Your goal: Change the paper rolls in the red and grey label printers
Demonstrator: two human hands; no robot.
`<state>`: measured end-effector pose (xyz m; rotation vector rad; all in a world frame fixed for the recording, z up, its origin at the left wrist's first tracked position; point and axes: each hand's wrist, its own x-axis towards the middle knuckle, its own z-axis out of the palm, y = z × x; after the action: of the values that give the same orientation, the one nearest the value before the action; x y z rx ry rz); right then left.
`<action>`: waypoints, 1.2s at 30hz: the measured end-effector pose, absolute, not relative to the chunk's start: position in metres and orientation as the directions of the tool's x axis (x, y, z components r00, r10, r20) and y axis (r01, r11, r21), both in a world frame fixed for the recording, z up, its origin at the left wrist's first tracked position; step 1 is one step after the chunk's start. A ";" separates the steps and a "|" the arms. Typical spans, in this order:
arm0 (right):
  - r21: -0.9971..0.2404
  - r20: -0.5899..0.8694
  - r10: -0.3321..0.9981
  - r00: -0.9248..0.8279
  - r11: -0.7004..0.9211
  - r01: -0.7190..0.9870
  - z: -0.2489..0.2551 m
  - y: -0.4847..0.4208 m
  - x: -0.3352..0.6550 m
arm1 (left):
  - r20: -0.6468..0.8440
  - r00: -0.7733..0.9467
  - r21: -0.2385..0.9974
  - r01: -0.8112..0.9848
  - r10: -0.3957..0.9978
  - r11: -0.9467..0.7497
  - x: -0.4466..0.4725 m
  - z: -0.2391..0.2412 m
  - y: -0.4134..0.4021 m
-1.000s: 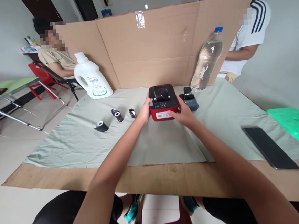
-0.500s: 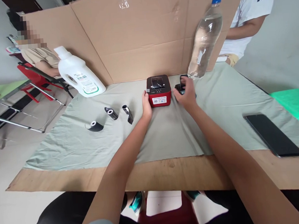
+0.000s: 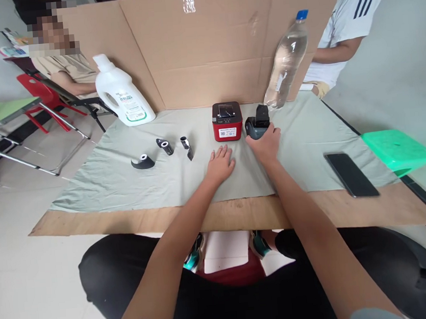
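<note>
My left hand [image 3: 220, 166] rests flat on the cloth, fingers spread, just in front of a small red printer [image 3: 228, 132] with a black top and a white label. To the right of that printer sits a dark grey device [image 3: 257, 132] with a raised black lid, which looks like a portable printer. My right hand [image 3: 267, 144] is closed around its near right side. Several fingers are partly hidden behind it. Three small rolls of black paper lie to the left: one roll [image 3: 143, 161], a second roll [image 3: 166, 147] and a third roll [image 3: 185, 143] with its strip partly unwound.
A white jug [image 3: 123, 95] and a clear bottle with a blue cap [image 3: 287, 60] lean against the cardboard panel [image 3: 207, 42]. A black phone [image 3: 351, 174] lies at the right. Two people sit beyond the panel. A green stool [image 3: 398, 147] stands beside the table.
My left hand has left the red printer's side and moved down onto the cloth. My right hand has settled around the dark grey device. The head view has shifted.
</note>
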<state>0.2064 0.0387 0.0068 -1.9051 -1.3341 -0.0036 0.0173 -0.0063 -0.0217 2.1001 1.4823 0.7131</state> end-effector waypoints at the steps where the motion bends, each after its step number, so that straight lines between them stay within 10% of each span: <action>1: -0.597 0.432 0.787 0.441 -0.117 0.794 0.008 0.023 0.199 | 0.140 0.281 0.622 0.721 0.950 -0.305 0.019 -0.022 -0.008; 36: -0.491 0.396 0.890 0.228 -0.004 0.871 -0.010 -0.055 0.145 | 0.136 0.267 0.392 0.870 0.954 -0.300 0.002 -0.005 -0.036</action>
<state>0.1454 -0.0551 -0.0102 -1.8490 -1.6215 0.0365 0.0019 -0.0365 -0.0053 2.2988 1.6928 0.5115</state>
